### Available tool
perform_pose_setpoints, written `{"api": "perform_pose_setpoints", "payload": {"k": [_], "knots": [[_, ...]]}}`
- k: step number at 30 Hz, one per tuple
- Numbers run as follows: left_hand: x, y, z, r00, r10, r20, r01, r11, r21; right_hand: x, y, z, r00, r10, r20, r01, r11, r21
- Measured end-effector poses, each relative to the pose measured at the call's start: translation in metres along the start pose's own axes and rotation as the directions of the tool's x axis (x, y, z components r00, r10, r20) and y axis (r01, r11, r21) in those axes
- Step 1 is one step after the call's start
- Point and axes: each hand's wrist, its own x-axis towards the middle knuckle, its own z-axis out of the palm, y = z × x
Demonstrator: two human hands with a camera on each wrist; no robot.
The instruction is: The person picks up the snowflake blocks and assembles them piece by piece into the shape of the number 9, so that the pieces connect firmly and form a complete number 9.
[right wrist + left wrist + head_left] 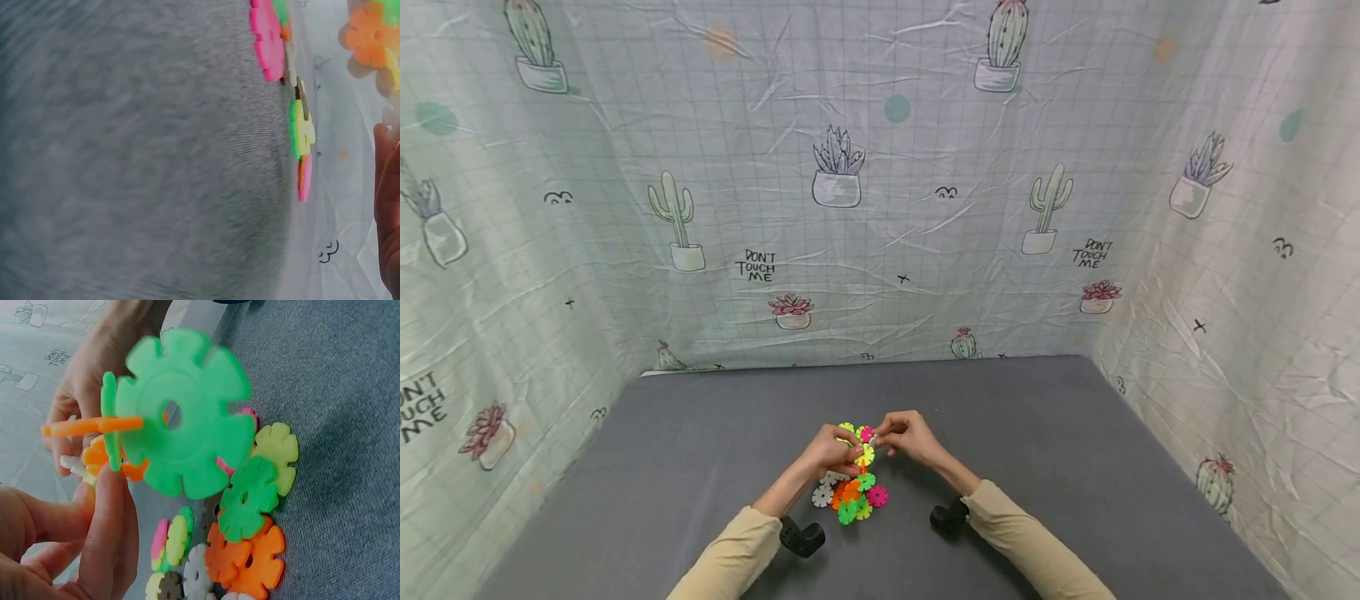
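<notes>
My left hand [832,450] pinches a small joined build of notched flower-shaped plastic discs. In the left wrist view, a large green disc [206,425] and an orange disc [81,427] slotted edge-on stick out from this build, above the fingers. A yellow disc [866,455] shows beside the left fingers in the head view. My right hand [912,435] is held close on the right, pinching a white disc [73,465] against the build. Its fingertips are partly hidden; whether the white disc is slotted in, I cannot tell.
Loose discs lie in a cluster on the grey cloth-covered table [722,467]: white [822,496], pink [877,497], orange [265,565], green [250,500] and yellow [278,456]. More discs lie behind the hands. A patterned curtain [880,275] surrounds the table.
</notes>
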Motion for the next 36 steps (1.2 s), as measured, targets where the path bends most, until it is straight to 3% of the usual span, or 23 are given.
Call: {"api": "perform_pose_setpoints", "payload": {"k": [5,9,14,18,29,36], "knots": [[-0.003,0.001,-0.005,0.999,0.031,0.008,-0.03,0.999,-0.014,0.002,-0.004,0.004,0.999,-0.025,0.02,0.025,1.0,-0.008],[-0.002,0.002,-0.006,0.999,-0.015,0.05,0.016,1.0,-0.019,0.002,-0.006,0.0,0.998,-0.032,0.052,0.033,0.999,-0.018],[-0.001,0.002,-0.011,0.982,-0.014,0.189,0.019,1.0,-0.021,0.001,-0.01,-0.007,0.996,0.02,0.082,-0.017,0.999,-0.04],[-0.001,0.002,-0.013,0.967,-0.021,0.254,0.028,0.999,-0.023,0.002,-0.014,-0.01,0.99,0.086,0.11,-0.078,0.995,-0.067],[0.0,0.001,-0.015,0.974,0.024,0.225,-0.015,0.999,-0.043,0.003,-0.019,-0.012,0.989,0.097,0.107,-0.084,0.989,-0.122],[0.0,0.003,-0.014,0.979,0.008,0.202,0.006,0.998,-0.068,0.004,-0.019,-0.006,0.988,0.117,0.102,-0.106,0.989,-0.1]]}}
